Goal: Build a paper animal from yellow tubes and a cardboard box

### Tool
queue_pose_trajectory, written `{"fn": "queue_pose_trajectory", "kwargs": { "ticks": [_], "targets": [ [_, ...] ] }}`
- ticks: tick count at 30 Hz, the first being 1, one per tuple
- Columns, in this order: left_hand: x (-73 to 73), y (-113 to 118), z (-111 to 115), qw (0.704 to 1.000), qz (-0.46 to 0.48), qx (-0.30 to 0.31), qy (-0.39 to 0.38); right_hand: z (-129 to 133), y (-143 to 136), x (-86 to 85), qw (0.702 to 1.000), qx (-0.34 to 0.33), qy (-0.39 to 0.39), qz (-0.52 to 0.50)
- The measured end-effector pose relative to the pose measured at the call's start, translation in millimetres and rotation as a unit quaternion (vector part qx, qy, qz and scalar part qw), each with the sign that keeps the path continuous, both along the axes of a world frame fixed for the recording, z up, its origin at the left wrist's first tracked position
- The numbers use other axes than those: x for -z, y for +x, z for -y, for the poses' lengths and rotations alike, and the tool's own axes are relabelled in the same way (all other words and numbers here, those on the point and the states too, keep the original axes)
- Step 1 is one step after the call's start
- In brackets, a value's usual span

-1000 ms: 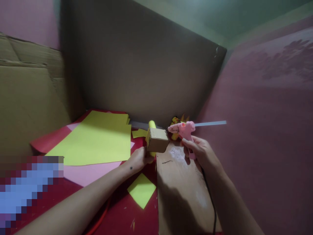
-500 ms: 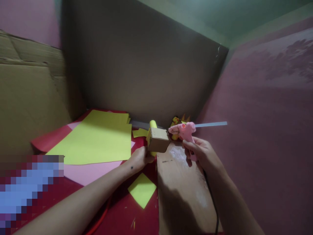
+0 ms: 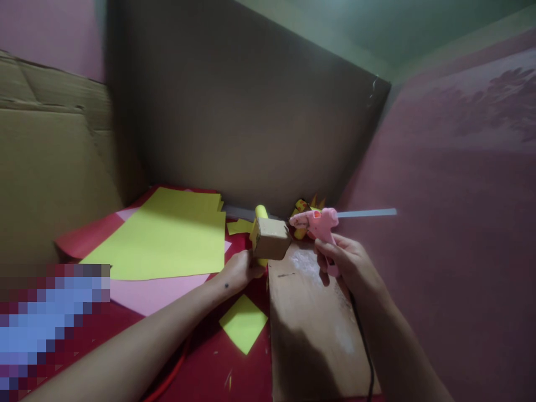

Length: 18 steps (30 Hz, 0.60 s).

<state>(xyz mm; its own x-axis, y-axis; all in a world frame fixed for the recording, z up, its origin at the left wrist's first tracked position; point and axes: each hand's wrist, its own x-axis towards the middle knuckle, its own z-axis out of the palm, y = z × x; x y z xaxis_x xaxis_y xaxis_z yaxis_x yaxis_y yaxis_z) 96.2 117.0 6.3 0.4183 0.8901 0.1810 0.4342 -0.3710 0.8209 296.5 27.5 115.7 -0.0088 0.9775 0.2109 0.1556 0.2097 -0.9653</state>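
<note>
My left hand is closed on a small cardboard box that has yellow tube-like pieces attached to it. Most of its fingers are hidden behind the box. In my right hand is a pink hot glue gun, its handle gripped by closed fingers. A long clear glue stick sticks out of the back of the gun. The nozzle points left, close to the right edge of the box; I cannot tell whether they touch.
Yellow sheets lie over pink sheets on the red surface at left. A yellow square lies before my left hand. A brown board, a dark cord and yellow crafted pieces are at right.
The glue gun has shifted slightly to the right with my right hand. My left hand and the box are almost still.
</note>
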Motion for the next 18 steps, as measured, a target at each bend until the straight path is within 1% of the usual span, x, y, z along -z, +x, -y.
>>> {"fn": "queue_pose_trajectory", "kwargs": {
  "ticks": [3, 8, 11, 18],
  "targets": [
    [-0.2, 0.1, -0.2, 1.0, -0.003, -0.002, -0.004, -11.4, -3.4, -1.4, 0.999, -0.023, -0.002, -0.024],
    [-1.2, 0.5, 0.7, 1.0, 0.004, -0.001, -0.004, -24.6, -14.1, -2.4, 0.998, -0.058, -0.006, -0.033],
    [-2.4, 0.8, 1.8, 1.0, 0.003, -0.003, -0.008, -28.0, -18.1, 0.1, 0.996, -0.076, 0.002, -0.038],
    [-5.2, 0.5, 3.4, 1.0, 0.017, 0.003, -0.024, -29.6, -24.6, 1.3, 0.996, -0.087, -0.005, -0.033]
  ]
}}
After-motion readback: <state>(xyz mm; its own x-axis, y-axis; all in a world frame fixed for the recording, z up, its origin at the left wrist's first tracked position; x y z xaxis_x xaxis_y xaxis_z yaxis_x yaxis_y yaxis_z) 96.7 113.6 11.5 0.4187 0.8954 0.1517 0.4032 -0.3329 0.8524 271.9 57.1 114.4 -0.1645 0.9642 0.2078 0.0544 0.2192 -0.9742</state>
